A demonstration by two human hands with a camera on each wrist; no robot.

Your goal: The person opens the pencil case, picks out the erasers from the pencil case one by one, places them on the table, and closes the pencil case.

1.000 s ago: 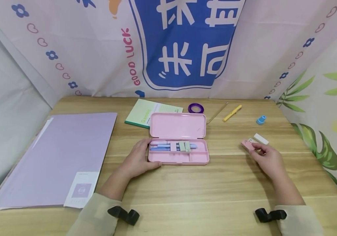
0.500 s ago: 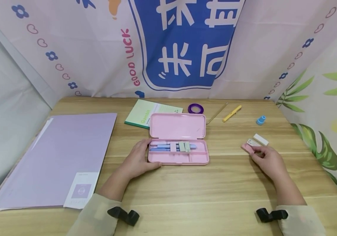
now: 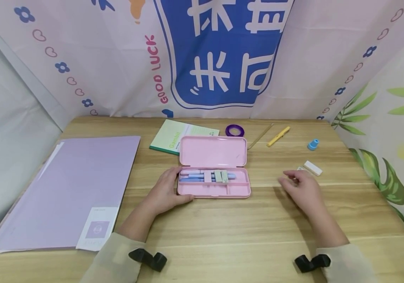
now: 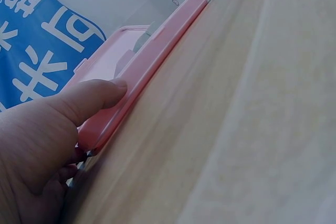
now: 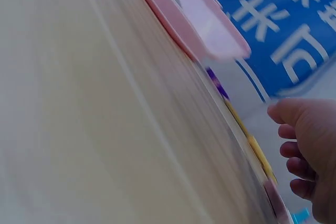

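Observation:
My left hand (image 3: 164, 190) grips the left end of an open pink pencil case (image 3: 238, 190), thumb at its front wall and fingers at the back left corner. Several pens (image 3: 196, 175) in pink and blue lie in its back compartment under pink and green clips. My right hand (image 3: 304, 192) hovers over the table right of the case, fingers loosely curled with nothing between them. Beyond it lies a white eraser (image 3: 313, 168), with another small block (image 3: 300, 168) mostly hidden behind the fingers. In the right wrist view a pink block (image 5: 277, 203) lies on the table below that hand.
Behind the case are a green notebook (image 3: 166, 135), a purple tape roll (image 3: 235, 130), a thin pencil (image 3: 260, 136) and a yellow pen (image 3: 278, 136). A small blue cone-shaped piece (image 3: 313, 144) stands at the right. A large lilac folder (image 3: 71, 184) covers the table's left.
My right hand has let go of the pink block and moved slightly left, now covering it in the head view. The left hand and the pencil case stay put.

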